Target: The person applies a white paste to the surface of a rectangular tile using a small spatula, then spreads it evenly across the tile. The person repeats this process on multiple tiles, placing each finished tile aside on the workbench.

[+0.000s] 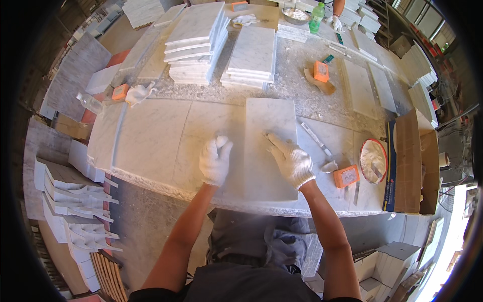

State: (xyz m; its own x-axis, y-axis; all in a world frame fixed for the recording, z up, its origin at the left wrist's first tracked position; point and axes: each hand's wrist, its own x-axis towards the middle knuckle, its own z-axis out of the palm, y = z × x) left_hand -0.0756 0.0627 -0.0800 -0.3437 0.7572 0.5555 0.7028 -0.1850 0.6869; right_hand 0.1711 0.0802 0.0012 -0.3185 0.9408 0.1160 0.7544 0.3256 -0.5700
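A white, grey-veined marble tile [270, 116] lies on the worktable in front of me, its near end close to the table's front edge. My right hand [289, 160], in a white knitted glove, rests over the tile's right half with its fingers pinched together. A small dark spot shows at those fingertips; what it is I cannot make out. Left of the tile, my left hand [215, 162], gloved alike, is held over a pale slab [151, 126] with its fingers curled in. Whatever it may hold is hidden.
Tile stacks [193, 48] stand at the back. On the right are a white marker-like stick [316, 139], an orange block [346, 176], a bowl of white powder [374, 158] and a cardboard box [407, 161]. A co-worker's gloved hand [334, 22] shows beyond a green bottle [317, 18].
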